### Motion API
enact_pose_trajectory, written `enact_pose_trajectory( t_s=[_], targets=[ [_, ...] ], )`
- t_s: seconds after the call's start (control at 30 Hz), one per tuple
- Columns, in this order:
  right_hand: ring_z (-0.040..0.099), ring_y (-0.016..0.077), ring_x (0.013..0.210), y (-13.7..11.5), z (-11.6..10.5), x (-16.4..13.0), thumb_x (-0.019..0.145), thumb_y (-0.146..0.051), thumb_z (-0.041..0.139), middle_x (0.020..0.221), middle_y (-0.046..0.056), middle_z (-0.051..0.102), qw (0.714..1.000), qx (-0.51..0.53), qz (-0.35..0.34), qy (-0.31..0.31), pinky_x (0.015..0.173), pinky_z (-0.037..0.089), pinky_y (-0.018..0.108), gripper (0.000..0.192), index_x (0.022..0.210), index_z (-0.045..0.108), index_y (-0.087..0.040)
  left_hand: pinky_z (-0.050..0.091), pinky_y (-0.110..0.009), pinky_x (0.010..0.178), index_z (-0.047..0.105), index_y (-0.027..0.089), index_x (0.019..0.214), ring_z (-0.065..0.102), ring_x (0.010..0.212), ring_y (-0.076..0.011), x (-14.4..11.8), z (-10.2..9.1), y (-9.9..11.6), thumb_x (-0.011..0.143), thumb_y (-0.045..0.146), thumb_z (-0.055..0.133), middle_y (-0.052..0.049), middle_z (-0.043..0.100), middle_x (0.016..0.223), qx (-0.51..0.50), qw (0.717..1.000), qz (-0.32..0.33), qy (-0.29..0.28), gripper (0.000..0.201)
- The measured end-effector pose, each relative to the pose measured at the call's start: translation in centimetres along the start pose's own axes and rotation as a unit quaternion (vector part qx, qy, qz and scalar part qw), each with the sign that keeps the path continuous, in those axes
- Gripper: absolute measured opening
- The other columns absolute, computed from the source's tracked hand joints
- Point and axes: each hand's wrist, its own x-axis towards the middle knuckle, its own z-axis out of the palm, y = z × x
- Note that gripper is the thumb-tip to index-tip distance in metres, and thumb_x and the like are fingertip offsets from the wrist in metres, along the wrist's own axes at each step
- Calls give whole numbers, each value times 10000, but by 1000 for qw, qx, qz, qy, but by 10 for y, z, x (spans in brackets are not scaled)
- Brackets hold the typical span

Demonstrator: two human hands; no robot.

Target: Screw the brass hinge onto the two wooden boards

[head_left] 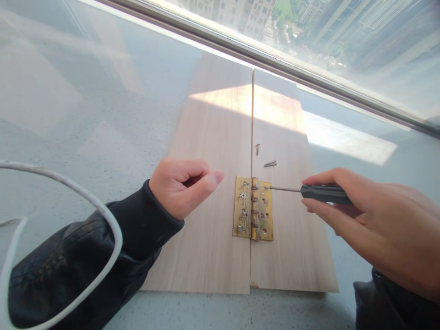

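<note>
While a screwdriver [323, 193] is gripped in the right hand [374, 215], its tip is set at the hinge [255, 208] between both hands; the left hand [180, 190] is loosely curled, any contents hidden.

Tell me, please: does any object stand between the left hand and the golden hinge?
Nothing visible does: between the left hand and the golden hinge, only bare surface of the left board shows.
</note>
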Motion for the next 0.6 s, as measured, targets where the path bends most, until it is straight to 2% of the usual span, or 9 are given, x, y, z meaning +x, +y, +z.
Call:
enact_pose_trajectory(
  t_s=[0.1,0.27,0.47,0.6],
  targets=[
    [545,198,365,-1,0,-2,923,-531,482,503,-62,592,998,-48,-30,20,348,333,276,265,899,577,-285,264,-195,392,536,157,505,327,399,-51,1,0,-2,858,224,559,61,375,425,4,1000,15,-8,360],
    [526,220,381,-8,1,1,923,-569,465,508,-37,591,993,-102,-27,51,380,329,292,328,881,600,-273,272,-194,394,542,157,506,339,400,-53,2,0,-2,859,241,560,58,389,423,12,1000,9,-7,363],
    [498,173,372,-8,1,7,887,-633,493,478,-42,578,998,-38,32,45,390,325,268,409,756,637,-274,281,-193,409,544,153,510,354,413,-54,1,0,0,865,248,564,53,409,433,16,1000,0,-4,369],
    [421,158,360,-14,2,10,850,-661,507,423,-33,509,996,-27,67,52,395,304,281,474,654,645,-252,295,-205,426,546,157,518,363,428,-61,0,-1,3,872,254,564,51,414,443,18,1000,-16,-7,368]
  ],
)
